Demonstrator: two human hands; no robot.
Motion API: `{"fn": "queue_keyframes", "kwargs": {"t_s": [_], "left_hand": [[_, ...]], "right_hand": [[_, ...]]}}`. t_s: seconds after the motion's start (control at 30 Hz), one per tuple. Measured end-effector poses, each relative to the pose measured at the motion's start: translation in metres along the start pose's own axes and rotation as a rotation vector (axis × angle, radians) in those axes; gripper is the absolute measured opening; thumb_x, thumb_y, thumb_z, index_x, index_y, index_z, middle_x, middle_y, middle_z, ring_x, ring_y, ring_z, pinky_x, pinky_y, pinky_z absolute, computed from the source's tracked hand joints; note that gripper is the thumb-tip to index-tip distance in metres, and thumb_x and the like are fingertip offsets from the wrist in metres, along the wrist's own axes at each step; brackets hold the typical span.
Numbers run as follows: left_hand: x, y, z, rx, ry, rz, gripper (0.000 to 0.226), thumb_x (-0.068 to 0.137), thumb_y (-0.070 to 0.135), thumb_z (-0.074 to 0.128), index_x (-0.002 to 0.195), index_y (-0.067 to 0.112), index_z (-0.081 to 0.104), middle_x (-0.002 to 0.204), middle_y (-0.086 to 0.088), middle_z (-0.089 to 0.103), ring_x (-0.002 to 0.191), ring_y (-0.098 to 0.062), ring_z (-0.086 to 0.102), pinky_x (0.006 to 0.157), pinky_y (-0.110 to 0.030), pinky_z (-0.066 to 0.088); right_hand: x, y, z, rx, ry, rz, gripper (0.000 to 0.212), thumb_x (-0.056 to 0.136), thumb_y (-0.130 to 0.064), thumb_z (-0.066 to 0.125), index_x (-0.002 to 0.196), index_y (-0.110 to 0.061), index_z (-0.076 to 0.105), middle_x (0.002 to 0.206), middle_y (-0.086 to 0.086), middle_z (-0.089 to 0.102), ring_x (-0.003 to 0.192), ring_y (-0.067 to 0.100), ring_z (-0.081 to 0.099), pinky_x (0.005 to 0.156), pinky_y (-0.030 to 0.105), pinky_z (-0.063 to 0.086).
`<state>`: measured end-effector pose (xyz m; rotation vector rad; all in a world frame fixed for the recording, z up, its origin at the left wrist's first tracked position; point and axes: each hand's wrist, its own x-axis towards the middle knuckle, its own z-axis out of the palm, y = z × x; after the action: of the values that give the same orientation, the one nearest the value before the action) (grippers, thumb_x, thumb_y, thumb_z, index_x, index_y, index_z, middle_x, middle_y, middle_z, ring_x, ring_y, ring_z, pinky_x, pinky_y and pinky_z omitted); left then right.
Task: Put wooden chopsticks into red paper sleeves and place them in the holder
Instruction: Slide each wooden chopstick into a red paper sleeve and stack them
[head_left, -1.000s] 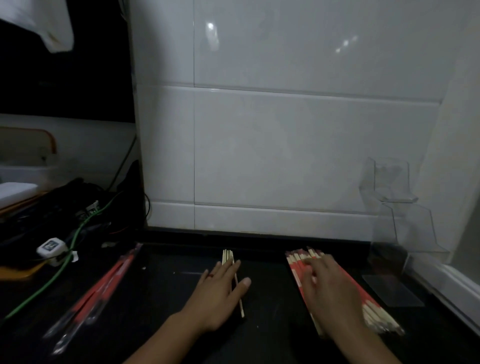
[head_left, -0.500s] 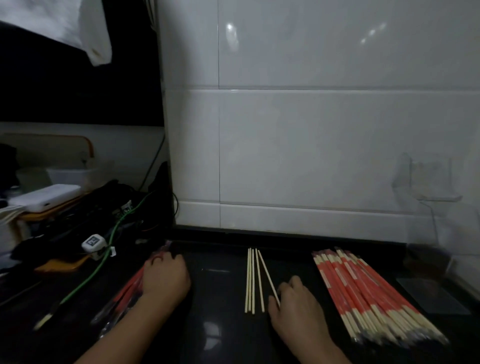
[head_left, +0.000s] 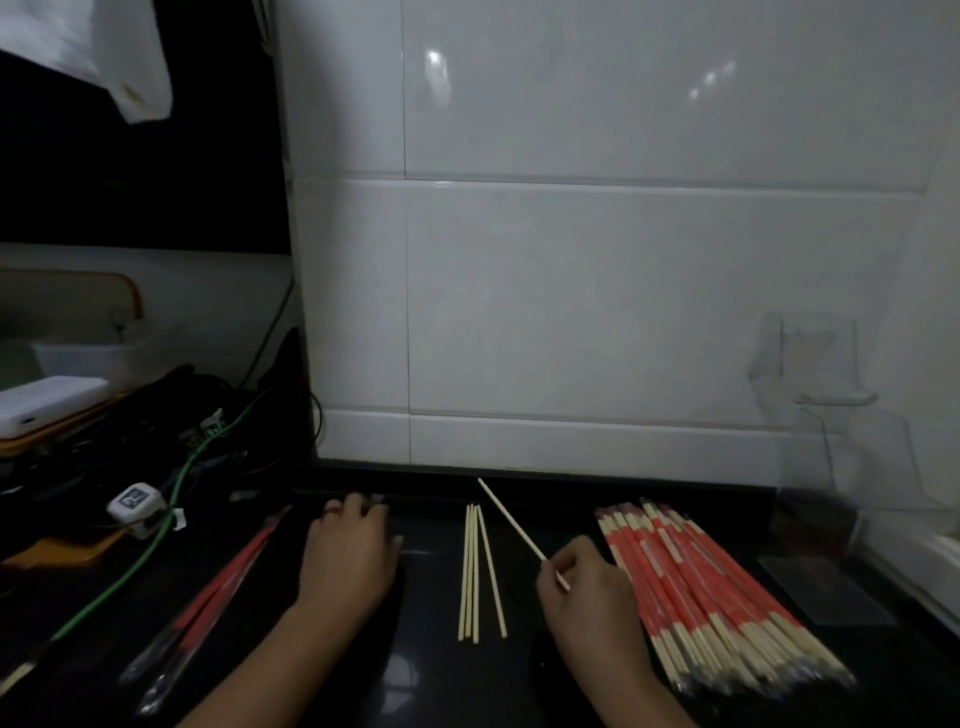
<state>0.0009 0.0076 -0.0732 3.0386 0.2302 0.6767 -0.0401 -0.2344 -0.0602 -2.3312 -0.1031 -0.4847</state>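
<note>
1. A dark, glossy tabletop (head_left: 415, 675) is seen nearest the camera, and both forearms are stretched out over it.
2. A stick (head_left: 514, 527) is pinched near its lower end by the right hand (head_left: 587, 597); the fingers are curled round it, and the stick is tilted up and away to the left, clear of the tabletop.
3. The left hand (head_left: 348, 556) is laid palm down on the tabletop with its fingers loosely spread, and nothing is seen to be held by it.
4. Four loose sticks (head_left: 475, 571) are laid flat between the two hands, three side by side and one slightly splayed to the right.
5. A large bundle (head_left: 701, 597) of sticks already in red sleeves is laid just right of the right hand, fanned towards the near right.
6. Red sleeves (head_left: 218, 592) in clear wrapping are laid just left of the left hand, angled towards the near left.
7. Further left, a green cable (head_left: 171, 499), a small white cube (head_left: 136, 503) with a printed code and a heap of dark clutter are seen.
8. A clear holder (head_left: 831, 405) is set at the far right, against the wall (head_left: 571, 286) of white tiles; it is well apart from the sticks.
9. A white cloth (head_left: 104, 57) is hung at the upper left.
</note>
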Motion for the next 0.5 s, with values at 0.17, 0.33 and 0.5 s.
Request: {"fn": "queue_keyframes", "kwargs": {"t_s": [0.17,0.33,0.5], "left_hand": [[0.018,0.008,0.005,0.126,-0.081,-0.131,0.055,0.096,0.057,0.043,0.139,0.023,0.050,0.134,-0.007,0.053,0.125,-0.027,0.047,0.098,-0.037,0.040],[0.036,0.005,0.019,0.024,-0.102,-0.178,0.035,0.097,0.044,0.049,0.120,0.021,0.062,0.126,-0.006,0.058,0.117,-0.026,0.053,0.091,-0.035,0.043],[0.043,0.012,0.015,-0.337,0.015,-0.128,0.012,0.093,0.031,0.059,0.089,0.022,0.065,0.094,-0.002,0.070,0.088,-0.023,0.066,0.072,-0.032,0.050]], "right_hand": [[0.028,-0.004,-0.006,0.405,0.118,-0.001,0.016,0.087,-0.008,0.068,0.079,-0.020,0.061,0.066,0.002,0.065,0.060,0.010,0.064,0.058,0.027,0.054],[0.057,-0.013,-0.011,0.765,0.142,0.036,0.008,0.089,-0.001,0.064,0.087,-0.008,0.066,0.067,0.011,0.069,0.054,0.015,0.065,0.048,0.018,0.047],[0.063,-0.005,-0.009,0.932,0.282,0.065,0.010,0.093,-0.003,0.059,0.088,-0.004,0.068,0.064,0.011,0.068,0.052,0.014,0.061,0.045,0.020,0.044]]}}
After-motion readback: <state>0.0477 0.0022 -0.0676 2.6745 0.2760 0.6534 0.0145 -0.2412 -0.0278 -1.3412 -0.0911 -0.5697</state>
